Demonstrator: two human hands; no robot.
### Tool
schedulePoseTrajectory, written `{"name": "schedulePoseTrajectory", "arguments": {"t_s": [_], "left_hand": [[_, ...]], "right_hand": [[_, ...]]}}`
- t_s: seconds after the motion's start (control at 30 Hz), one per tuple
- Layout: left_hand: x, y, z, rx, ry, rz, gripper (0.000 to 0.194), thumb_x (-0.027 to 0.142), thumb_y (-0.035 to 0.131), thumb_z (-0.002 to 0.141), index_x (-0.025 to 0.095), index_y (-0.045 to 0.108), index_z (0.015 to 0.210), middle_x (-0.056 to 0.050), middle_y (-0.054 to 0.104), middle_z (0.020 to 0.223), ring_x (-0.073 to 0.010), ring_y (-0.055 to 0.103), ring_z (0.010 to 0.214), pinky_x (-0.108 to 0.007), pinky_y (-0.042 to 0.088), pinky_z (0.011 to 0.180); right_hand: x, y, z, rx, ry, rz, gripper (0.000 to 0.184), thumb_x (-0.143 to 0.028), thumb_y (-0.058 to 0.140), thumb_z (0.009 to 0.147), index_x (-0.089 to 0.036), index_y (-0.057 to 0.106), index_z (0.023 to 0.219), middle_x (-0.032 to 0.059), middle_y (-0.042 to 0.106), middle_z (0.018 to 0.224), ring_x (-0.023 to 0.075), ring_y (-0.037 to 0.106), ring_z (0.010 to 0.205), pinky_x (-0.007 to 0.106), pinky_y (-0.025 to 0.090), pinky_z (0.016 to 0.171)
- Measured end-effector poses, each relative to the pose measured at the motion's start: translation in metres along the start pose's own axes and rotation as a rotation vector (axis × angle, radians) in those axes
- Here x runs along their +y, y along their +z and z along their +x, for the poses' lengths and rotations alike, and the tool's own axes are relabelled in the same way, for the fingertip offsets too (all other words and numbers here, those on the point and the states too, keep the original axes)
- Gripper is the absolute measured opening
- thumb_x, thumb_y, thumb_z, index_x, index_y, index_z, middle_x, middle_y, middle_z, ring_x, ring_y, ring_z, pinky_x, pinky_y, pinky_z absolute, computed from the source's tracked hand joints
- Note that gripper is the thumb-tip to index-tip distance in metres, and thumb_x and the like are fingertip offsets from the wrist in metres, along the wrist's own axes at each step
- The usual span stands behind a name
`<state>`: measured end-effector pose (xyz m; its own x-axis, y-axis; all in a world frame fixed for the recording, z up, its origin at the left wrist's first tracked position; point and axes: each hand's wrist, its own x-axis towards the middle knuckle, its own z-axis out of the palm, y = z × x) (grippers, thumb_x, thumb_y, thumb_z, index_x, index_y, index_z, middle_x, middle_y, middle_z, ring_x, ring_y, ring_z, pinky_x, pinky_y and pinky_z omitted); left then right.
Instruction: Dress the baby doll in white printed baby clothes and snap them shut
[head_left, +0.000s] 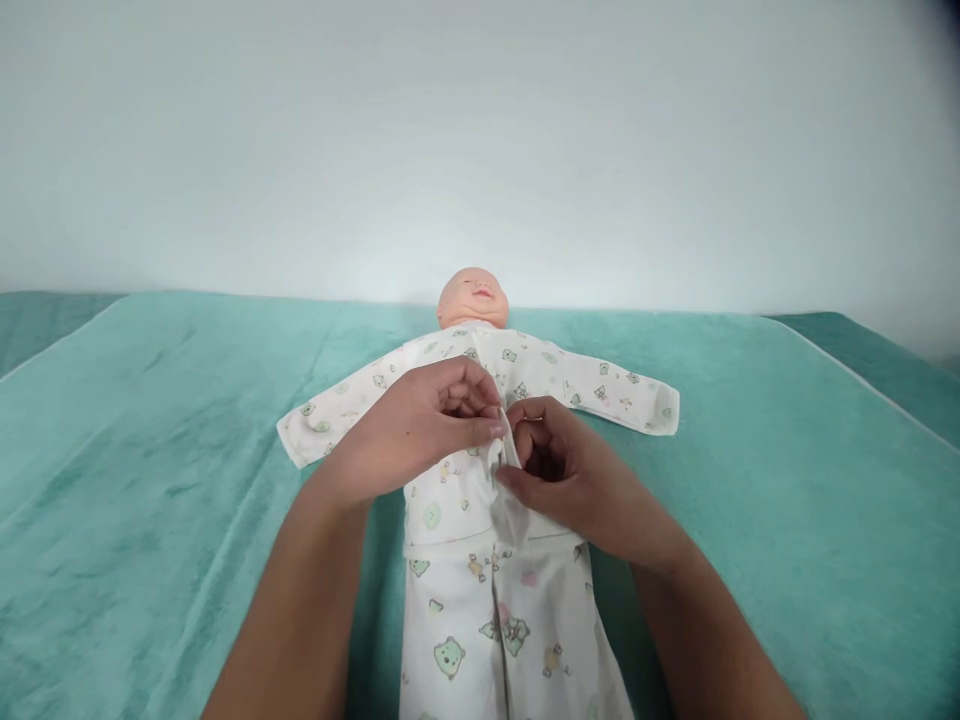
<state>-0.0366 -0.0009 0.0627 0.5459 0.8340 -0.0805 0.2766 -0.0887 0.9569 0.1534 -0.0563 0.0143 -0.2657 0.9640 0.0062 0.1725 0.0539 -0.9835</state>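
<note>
A baby doll (474, 297) lies on its back on a teal blanket (150, 480), head away from me, arms spread. It wears a white printed shirt (600, 385) and matching printed trousers (480, 630). My left hand (420, 425) is closed, pinching the shirt's front edge at the doll's chest. My right hand (570, 475) is closed too, gripping the same raised fabric flap (506, 455) from the other side. Both hands meet over the middle of the chest and hide the shirt's closure.
The teal blanket covers the whole surface, with white edging (847, 370) at the right and left far corners. A plain pale wall (480, 140) rises behind the doll's head.
</note>
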Motion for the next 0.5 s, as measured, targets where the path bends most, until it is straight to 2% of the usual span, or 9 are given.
{"name": "schedulePoseTrajectory", "arguments": {"t_s": [0.1, 0.27, 0.5], "left_hand": [[-0.0006, -0.0001, 0.0005, 0.005, -0.012, 0.034, 0.015, 0.032, 0.068, 0.079, 0.021, 0.061, 0.085, 0.0, 0.067, 0.085, -0.0137, 0.062, 0.078, -0.026, 0.05, 0.068], [-0.0008, -0.0034, -0.001, -0.059, -0.029, 0.032, 0.012, 0.025, 0.068, 0.078, 0.022, 0.062, 0.088, 0.001, 0.067, 0.085, -0.0141, 0.063, 0.081, -0.026, 0.051, 0.07], [-0.0045, -0.0002, 0.0018, 0.003, -0.043, 0.117, 0.017, 0.03, 0.069, 0.077, 0.023, 0.062, 0.091, 0.001, 0.063, 0.084, -0.0145, 0.061, 0.079, -0.026, 0.048, 0.066]], "right_hand": [[0.0007, -0.0006, 0.0002, -0.017, -0.016, 0.032, 0.026, -0.022, 0.066, 0.086, -0.026, 0.054, 0.109, -0.0062, 0.043, 0.075, 0.0088, 0.042, 0.065, 0.024, 0.036, 0.057], [0.0015, -0.0014, 0.0005, -0.033, -0.013, 0.087, 0.026, -0.023, 0.066, 0.086, -0.027, 0.055, 0.109, -0.0063, 0.042, 0.074, 0.0082, 0.041, 0.063, 0.023, 0.036, 0.056], [0.0024, -0.0017, 0.0005, -0.022, -0.016, 0.107, 0.03, -0.024, 0.066, 0.085, -0.027, 0.057, 0.114, -0.0056, 0.042, 0.074, 0.0087, 0.04, 0.061, 0.023, 0.035, 0.054]]}}
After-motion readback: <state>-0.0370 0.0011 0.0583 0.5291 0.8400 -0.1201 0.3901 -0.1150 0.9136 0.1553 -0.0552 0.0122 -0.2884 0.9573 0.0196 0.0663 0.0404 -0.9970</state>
